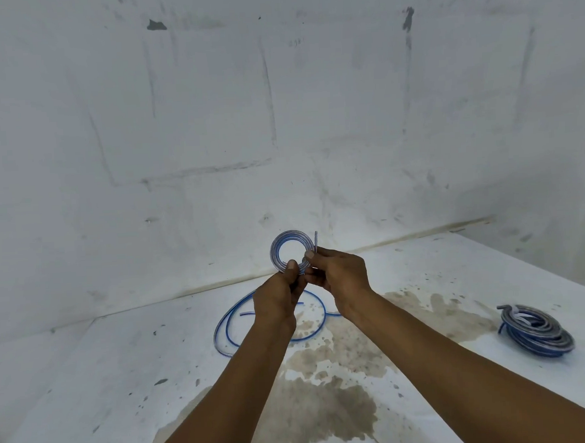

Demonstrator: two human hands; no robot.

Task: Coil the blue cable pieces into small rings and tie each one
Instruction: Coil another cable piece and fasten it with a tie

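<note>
A small ring of blue cable (pixel 279 247) is held upright in the air in front of the white wall. My left hand (pixel 277 298) pinches its lower edge between thumb and fingers. My right hand (pixel 339 276) pinches the ring's right side, where a short free end of cable (pixel 316 241) sticks straight up above the thumb. Below my hands, loose blue cable pieces (pixel 227 329) lie in wide loops on the white surface, partly hidden by my left wrist.
A pile of coiled blue cable rings (pixel 537 333) sits on the white surface (pixel 89 384) at the right. Brown stains (pixel 327 402) spread across the surface between my forearms. White walls close in behind and on the right.
</note>
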